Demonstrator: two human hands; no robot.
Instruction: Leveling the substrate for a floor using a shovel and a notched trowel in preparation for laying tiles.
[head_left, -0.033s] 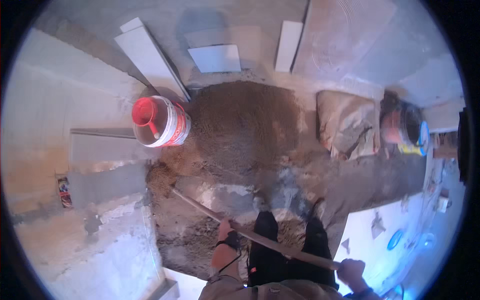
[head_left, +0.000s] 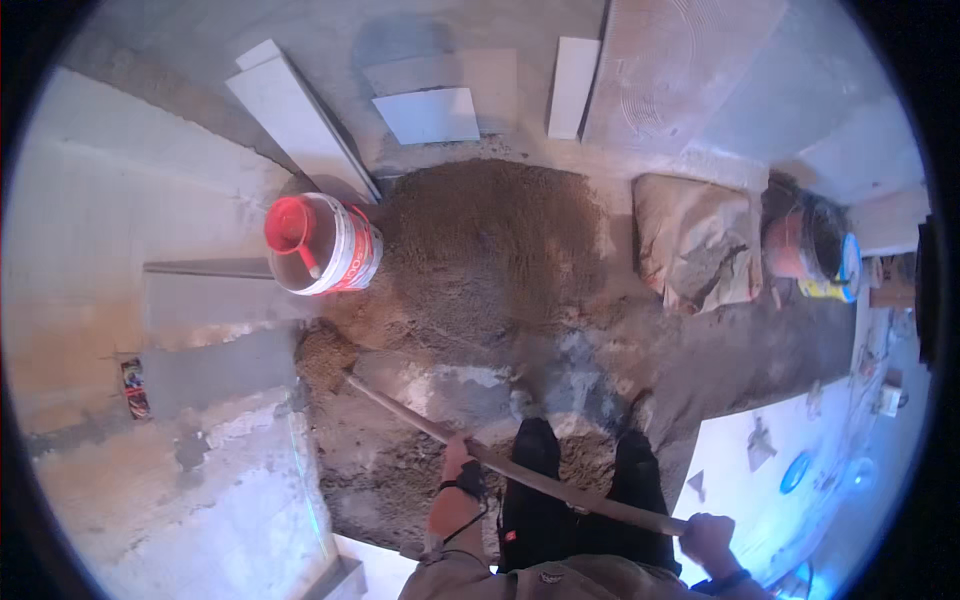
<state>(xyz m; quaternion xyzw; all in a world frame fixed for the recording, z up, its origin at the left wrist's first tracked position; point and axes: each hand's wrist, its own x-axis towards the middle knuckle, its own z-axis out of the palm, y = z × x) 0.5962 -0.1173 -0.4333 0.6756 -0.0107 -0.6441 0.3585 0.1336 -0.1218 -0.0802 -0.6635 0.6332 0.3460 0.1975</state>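
A long wooden handle (head_left: 572, 494) runs slantwise in front of my legs, from lower right to upper left. My left hand (head_left: 460, 465) is wrapped round it near its middle. Around its lower right end my right hand (head_left: 706, 539) is closed. The far end meets a small heap of damp sand (head_left: 327, 358) on the left; whatever head the tool has is hidden there or too unclear to name. Ahead of my feet lies a larger brown pile of sand (head_left: 490, 225).
Left of the big pile stands a white bucket (head_left: 352, 262) with a red scoop (head_left: 291, 226) on top. A brown paper sack (head_left: 700, 240) and a dark bucket (head_left: 822, 247) are on the right. White boards (head_left: 428, 116) lean at the back; a pale sheet (head_left: 735, 455) lies at lower right.
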